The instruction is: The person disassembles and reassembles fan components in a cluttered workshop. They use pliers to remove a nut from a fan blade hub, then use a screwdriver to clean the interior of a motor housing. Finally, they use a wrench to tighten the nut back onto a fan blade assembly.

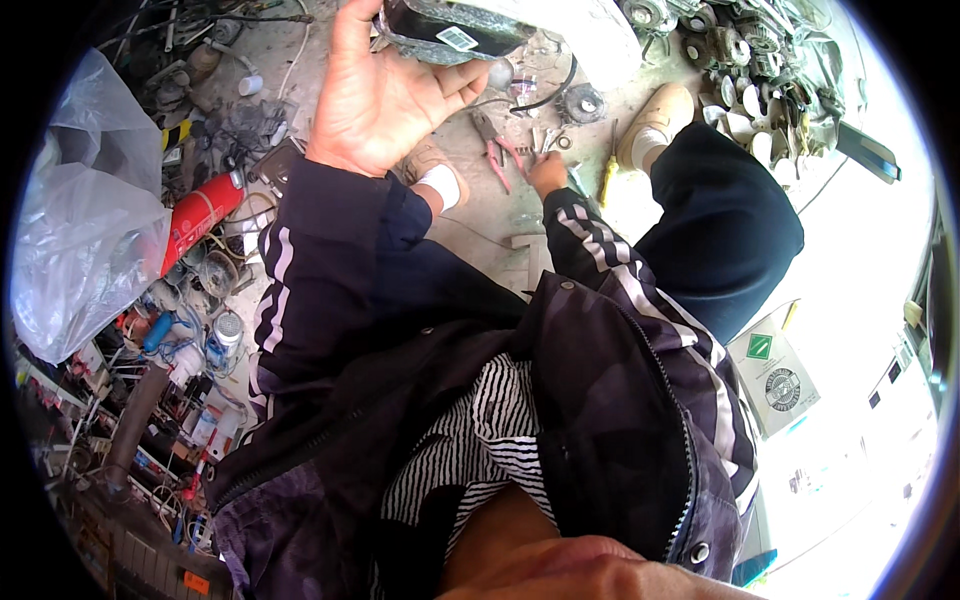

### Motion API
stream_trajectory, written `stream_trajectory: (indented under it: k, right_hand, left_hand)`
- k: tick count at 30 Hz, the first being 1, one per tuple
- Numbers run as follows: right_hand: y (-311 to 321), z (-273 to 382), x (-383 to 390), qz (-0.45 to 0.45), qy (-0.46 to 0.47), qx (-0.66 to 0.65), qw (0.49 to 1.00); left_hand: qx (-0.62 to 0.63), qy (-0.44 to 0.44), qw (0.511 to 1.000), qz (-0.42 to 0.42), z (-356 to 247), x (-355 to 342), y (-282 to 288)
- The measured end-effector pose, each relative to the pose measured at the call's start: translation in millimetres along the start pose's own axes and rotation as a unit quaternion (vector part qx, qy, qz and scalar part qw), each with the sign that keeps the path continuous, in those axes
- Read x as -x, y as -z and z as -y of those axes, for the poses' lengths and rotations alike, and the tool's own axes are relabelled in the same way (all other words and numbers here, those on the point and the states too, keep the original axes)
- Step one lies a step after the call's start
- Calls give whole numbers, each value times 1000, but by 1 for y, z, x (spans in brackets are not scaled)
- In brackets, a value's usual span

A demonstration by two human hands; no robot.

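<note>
At the top of the view, my left hand (pixel 380 105) is raised, palm showing, its fingers curled under a black casing (pixel 415 28) with a barcode sticker and a white part at its right. The casing's upper side runs out of view. Lower, near the floor, my right hand (pixel 547 173) is closed among hand tools; what its fingers grip is too small to make out. Just left of it lie red-handled pliers (pixel 495 150). A yellow-handled screwdriver (pixel 609 178) is to its right. Small metal pieces and a ring (pixel 564 143) lie just beyond the fingers.
A black cable (pixel 556 92) hangs near the casing. Metal motor parts (pixel 735 45) are heaped at far right. On the left are a red cylinder (pixel 205 215), a clear plastic bag (pixel 90 240) and cluttered parts. A printed cardboard box (pixel 775 375) stands at right.
</note>
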State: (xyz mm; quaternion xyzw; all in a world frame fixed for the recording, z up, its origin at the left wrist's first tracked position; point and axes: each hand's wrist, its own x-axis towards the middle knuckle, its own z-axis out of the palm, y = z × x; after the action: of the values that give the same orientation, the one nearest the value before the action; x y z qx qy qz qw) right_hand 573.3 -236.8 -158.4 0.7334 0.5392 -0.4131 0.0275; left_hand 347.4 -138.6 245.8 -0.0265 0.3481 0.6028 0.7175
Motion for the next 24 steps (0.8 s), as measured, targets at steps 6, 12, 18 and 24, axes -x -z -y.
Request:
stream_trajectory:
  k: [6,12,18,24]
  right_hand:
    - [6,-21,-29,9,-44,-8,999]
    - [-2,-27,-39,87,50,165,981]
    - [31,21,-23,157,1,168,973]
    - [22,-5,-50,29,23,198,980]
  left_hand:
    - [-26,6,999,23,2,-1,-13]
    - [33,34,997,67,3,-7,2]
    - [-12,15,999,-32,3,1,-3]
    - [-11,23,999,44,3,-9,2]
